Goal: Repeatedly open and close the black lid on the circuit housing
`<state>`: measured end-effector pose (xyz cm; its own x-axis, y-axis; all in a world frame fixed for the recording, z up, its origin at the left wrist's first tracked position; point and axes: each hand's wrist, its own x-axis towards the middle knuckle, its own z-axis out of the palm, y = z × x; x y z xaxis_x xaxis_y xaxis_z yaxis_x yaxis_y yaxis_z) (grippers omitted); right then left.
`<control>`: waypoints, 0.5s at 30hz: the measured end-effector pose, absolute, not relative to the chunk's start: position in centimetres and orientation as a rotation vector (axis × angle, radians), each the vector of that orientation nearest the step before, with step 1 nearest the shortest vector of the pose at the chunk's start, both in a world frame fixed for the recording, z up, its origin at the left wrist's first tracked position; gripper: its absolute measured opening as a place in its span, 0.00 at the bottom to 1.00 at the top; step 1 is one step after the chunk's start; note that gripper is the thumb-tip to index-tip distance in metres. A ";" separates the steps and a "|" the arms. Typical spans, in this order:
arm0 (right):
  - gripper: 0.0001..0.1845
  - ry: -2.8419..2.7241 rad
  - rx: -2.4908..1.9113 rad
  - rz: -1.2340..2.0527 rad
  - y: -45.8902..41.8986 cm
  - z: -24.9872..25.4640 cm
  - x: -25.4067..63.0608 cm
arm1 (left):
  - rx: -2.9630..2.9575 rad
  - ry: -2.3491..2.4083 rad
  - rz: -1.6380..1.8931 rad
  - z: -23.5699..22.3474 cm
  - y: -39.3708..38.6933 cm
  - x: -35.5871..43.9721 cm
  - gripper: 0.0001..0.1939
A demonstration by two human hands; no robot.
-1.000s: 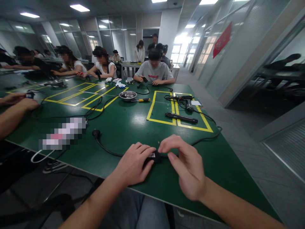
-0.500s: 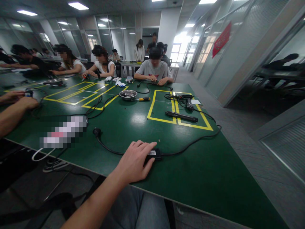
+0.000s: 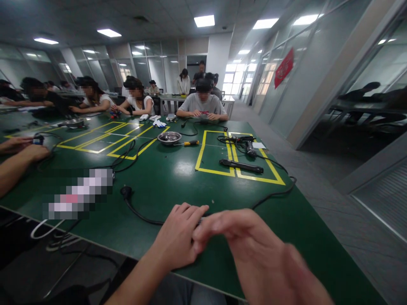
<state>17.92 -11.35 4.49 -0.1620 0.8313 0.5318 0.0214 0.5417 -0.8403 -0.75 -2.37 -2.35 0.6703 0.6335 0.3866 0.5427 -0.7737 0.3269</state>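
My left hand (image 3: pixel 179 235) rests at the table's near edge, its fingers and thumb around a small black power adapter (image 3: pixel 200 220) on a cable. Most of the adapter is covered by my hands now. From it a black cord (image 3: pixel 143 217) runs left to a plug (image 3: pixel 126 192) lying on the table, and another stretch goes off to the right. Close to the camera, my right hand (image 3: pixel 254 250) is raised over the table with palm showing, fingers bent leftward and thumb apart, a little blurred. I see nothing in it; its fingertips overlap the left hand's thumb in view.
A green table (image 3: pixel 152 178) carries yellow tape outlines, a black rod-like tool (image 3: pixel 241 166), a corded black tool (image 3: pixel 251 148), a metal bowl (image 3: pixel 169 138) and a screwdriver (image 3: pixel 191 143). A blurred-out white object (image 3: pixel 83 191) lies left. Another person's hands (image 3: pixel 34 152) are beyond it; several people sit around.
My right hand has come into view from the lower right, beside my left hand. My left hand stays on the adapter. The camera view has tilted up slightly.
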 end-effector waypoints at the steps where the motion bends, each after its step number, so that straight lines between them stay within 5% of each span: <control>1: 0.26 -1.556 -0.771 0.828 -10.3 4.4 17.8 | 2.701 0.951 0.738 -2.2 -2.4 -0.7 0.20; 6: 0.12 -1.857 -1.132 0.628 -5.4 3.0 20.2 | 2.657 0.950 0.714 -1.7 -2.6 -0.7 0.18; 15: 0.10 -2.163 -1.277 0.383 -2.5 -2.3 22.1 | 2.626 0.982 0.719 -1.8 -2.6 -0.7 0.12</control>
<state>22.08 -2.52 -2.33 -0.3637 0.8662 0.3428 0.6956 0.4973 -0.5185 -0.75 -2.56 -1.83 0.6518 0.6670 0.3610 0.5452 -0.7429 0.3884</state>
